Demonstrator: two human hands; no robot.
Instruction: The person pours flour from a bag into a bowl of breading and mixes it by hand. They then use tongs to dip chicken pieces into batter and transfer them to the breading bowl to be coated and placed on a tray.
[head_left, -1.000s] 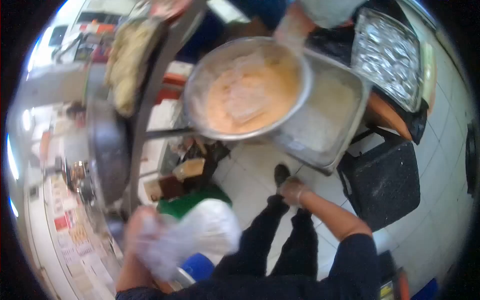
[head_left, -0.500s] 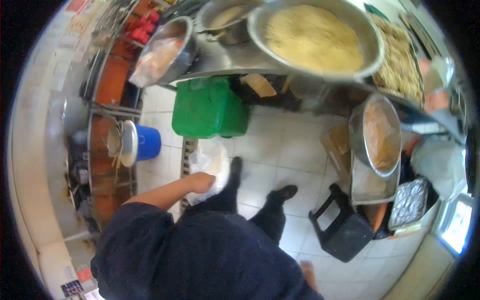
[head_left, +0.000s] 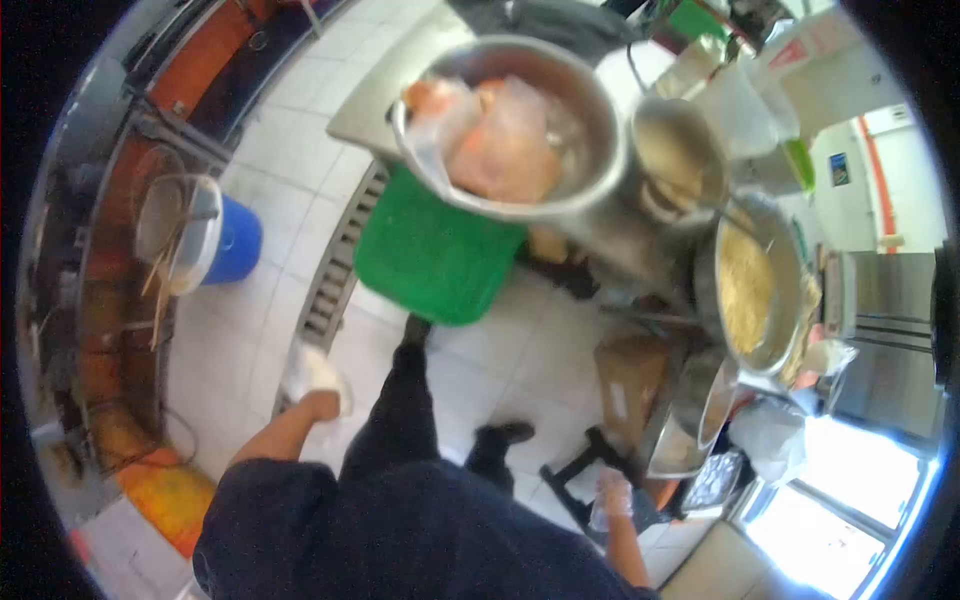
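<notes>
My left hand point(head_left: 322, 405) is closed on a clear plastic bag point(head_left: 312, 372) with something whitish in it. The bag hangs low over the tiled floor, left of my legs and beside the floor drain; what is inside is blurred. On the other side, my right hand point(head_left: 612, 497) hangs near a black stool point(head_left: 580, 465), with clear plastic like a thin glove around it. Its fingers are too blurred to make out. Ahead, a large metal bowl point(head_left: 612, 150) holds clear bags of something pinkish-orange. Below that bowl is a green lidded bin point(head_left: 435, 250).
A blue bucket point(head_left: 238, 240) stands to the left. A drain grate point(head_left: 335, 270) crosses the floor. Along the work table are a pot point(head_left: 680, 150) and a wide pan point(head_left: 708, 275) of yellow food. Lower right are a cardboard box point(head_left: 630, 385) and a foil-covered tray point(head_left: 712, 482).
My view has turned and moved forward to the left, bringing the bowl of bags closer. The bag remains in my left hand. My right hand now shows more fully.
</notes>
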